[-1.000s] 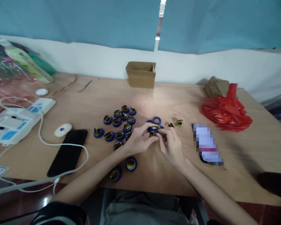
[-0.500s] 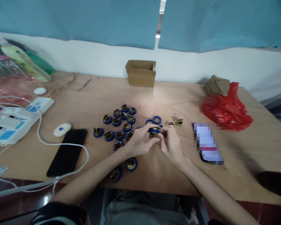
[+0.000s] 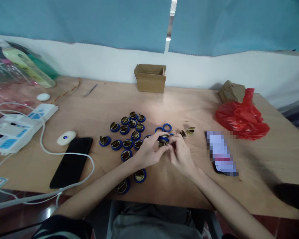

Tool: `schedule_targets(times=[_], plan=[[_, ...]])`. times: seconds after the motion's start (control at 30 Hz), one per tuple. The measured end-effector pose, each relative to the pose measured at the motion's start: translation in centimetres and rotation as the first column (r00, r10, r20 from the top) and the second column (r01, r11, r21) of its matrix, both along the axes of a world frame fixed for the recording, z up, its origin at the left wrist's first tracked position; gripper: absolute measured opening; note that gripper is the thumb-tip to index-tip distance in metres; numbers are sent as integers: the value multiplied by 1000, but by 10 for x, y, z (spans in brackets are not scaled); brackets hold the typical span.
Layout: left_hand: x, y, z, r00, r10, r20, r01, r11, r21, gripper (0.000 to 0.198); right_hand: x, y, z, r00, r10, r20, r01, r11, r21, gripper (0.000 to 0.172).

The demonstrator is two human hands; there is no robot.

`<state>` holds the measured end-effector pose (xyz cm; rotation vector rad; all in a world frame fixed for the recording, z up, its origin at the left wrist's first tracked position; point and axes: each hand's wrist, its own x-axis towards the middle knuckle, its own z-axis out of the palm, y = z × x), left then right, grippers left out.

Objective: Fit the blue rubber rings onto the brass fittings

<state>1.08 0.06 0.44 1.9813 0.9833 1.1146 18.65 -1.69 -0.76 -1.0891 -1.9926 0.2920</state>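
Observation:
Between both hands, above the table, is a round brass piece with a blue ring (image 3: 162, 143). My left hand (image 3: 149, 151) is closed on its left side, thumb below and fingers above. The fingertips of my right hand (image 3: 181, 153) pinch at its right edge, partly hiding it. Just beyond the hands lie loose blue rings (image 3: 167, 127). Right of them are a bare brass piece (image 3: 190, 130) and another brass piece (image 3: 182, 134) close to my right knuckles. To the left, several brass pieces fitted with blue rings (image 3: 127, 143) lie grouped, some close to my left forearm.
An open cardboard box (image 3: 150, 83) stands at the wall. To the right are a lit phone (image 3: 220, 151) and a red plastic bag (image 3: 241, 119). On the left lie a black phone (image 3: 71, 162), a white cable (image 3: 64, 153), a power strip (image 3: 46, 113) and a bottle (image 3: 27, 64).
The fingers of my right hand have shifted slightly at the piece, and more of the brass piece beside them shows. My left hand holds about the same place.

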Motion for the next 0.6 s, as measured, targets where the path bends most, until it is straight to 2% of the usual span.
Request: schedule_targets(times=[0.13, 0.27, 0.6], plan=[[0, 1, -2, 998, -40, 57, 42, 999, -35, 34, 0, -2, 1, 999, 3, -35, -4, 1000, -11, 8], [1, 1, -3, 996, -51, 73, 54, 998, -40, 36, 1, -1, 6, 994, -11, -110, 10, 1000, -17, 14], [1, 0, -2, 993, -85, 86, 82, 996, 41, 39, -1, -1, 9, 994, -33, -104, 36, 999, 22, 11]])
